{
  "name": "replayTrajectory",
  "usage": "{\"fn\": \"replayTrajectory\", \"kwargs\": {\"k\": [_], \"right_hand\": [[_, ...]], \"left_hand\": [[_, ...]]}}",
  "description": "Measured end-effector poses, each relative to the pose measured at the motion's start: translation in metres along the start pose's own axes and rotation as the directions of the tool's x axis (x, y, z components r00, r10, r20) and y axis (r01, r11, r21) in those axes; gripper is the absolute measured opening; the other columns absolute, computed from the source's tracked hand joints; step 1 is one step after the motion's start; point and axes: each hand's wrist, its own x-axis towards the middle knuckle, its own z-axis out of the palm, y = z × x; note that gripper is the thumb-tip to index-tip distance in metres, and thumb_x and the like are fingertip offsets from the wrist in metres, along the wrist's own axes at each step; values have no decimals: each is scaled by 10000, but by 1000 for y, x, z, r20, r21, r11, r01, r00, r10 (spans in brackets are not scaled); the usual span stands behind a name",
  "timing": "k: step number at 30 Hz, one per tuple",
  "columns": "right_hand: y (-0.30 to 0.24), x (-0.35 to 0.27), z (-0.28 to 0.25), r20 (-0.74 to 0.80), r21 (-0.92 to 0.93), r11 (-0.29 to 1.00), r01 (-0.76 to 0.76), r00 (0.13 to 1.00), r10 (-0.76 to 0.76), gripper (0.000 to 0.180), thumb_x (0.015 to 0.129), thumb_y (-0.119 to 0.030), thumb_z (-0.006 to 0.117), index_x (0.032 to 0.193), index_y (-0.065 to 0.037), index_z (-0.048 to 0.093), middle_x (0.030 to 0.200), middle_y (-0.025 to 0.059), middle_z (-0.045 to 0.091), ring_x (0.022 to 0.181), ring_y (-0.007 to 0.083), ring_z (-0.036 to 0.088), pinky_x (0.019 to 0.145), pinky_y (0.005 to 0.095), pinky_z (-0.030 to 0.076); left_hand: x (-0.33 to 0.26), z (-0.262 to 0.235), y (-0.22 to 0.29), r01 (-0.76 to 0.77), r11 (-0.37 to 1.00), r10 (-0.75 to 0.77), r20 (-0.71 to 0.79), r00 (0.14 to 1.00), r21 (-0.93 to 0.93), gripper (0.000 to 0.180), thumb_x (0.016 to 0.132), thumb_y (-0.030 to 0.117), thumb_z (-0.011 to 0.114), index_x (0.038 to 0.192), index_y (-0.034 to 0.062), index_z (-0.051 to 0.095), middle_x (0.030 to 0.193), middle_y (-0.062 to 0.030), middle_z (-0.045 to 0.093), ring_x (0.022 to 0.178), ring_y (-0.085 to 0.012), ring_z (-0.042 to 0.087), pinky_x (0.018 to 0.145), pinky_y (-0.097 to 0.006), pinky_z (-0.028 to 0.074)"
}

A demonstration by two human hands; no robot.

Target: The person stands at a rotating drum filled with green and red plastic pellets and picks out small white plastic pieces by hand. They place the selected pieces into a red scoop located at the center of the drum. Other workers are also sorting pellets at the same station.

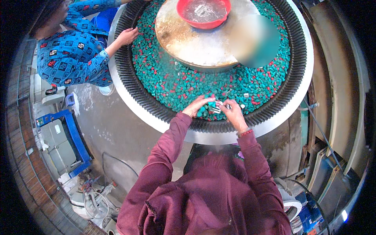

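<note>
Both of my hands are at the near side of a large round tub filled with small green and red stones [156, 84]. My left hand [197, 106] reaches in with its thumb stretched toward the middle. Its other fingers are partly hidden among the stones, so I cannot tell what they grip. Small shiny metal parts [215, 110] lie between my two hands, close to the left fingertips. My right hand [234, 114], with a red bead bracelet at the wrist, is closed with fingertips pinching a small metal part [228, 106].
A red bowl [203, 26] with metal pieces in water stands on the tub's round centre [184, 47]. At the left, a co-worker's hand [127, 36] touches the stones. Grey-and-blue equipment [58, 143] is at far left; panels [340, 86] lean at right. Part of the tub is blurred.
</note>
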Motion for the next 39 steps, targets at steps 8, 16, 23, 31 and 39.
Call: {"fn": "replayTrajectory", "kwargs": {"k": [8,16,23,31,39], "right_hand": [[-17,1,-102,31,744,643,-179,972,234,141,762,21,540,830,-65,453,1101,156,534,802,240,620,522,326,571],[35,15,-135,102,879,427,-211,959,264,366,790,-104,578,1139,-117,466,979,135,554,807,195,565,493,248,523],[28,65,-172,276,805,548,-226,961,-9,342,793,-85,558,1133,-125,558,981,101,572,782,138,555,424,250,498],[112,210,-203,-183,-928,249,-276,922,341,442,870,-248,418,1242,-12,403,1098,207,586,988,405,581,847,490,453],[148,216,-222,63,-904,418,-86,941,331,318,798,-181,578,1094,-74,532,988,210,627,954,349,607,797,455,488]], "left_hand": [[82,9,74,-618,152,617,415,669,771,378,854,212,556,1186,34,523,1206,-205,520,1149,-336,479,964,-389,388],[244,58,68,-235,204,404,137,905,950,725,858,626,313,1287,59,455,1312,-169,452,1219,-335,414,1027,-408,309],[226,42,68,-504,192,49,505,862,842,644,823,597,413,1241,118,516,1223,-130,544,1124,-299,511,953,-403,390],[111,49,35,-436,-109,-32,436,900,893,514,673,400,641,1151,219,585,1079,-136,604,1013,-313,563,836,-441,446],[57,-49,42,-309,66,-136,315,939,949,404,606,136,680,1010,136,657,1063,-109,569,1004,-303,517,874,-404,433]]}}
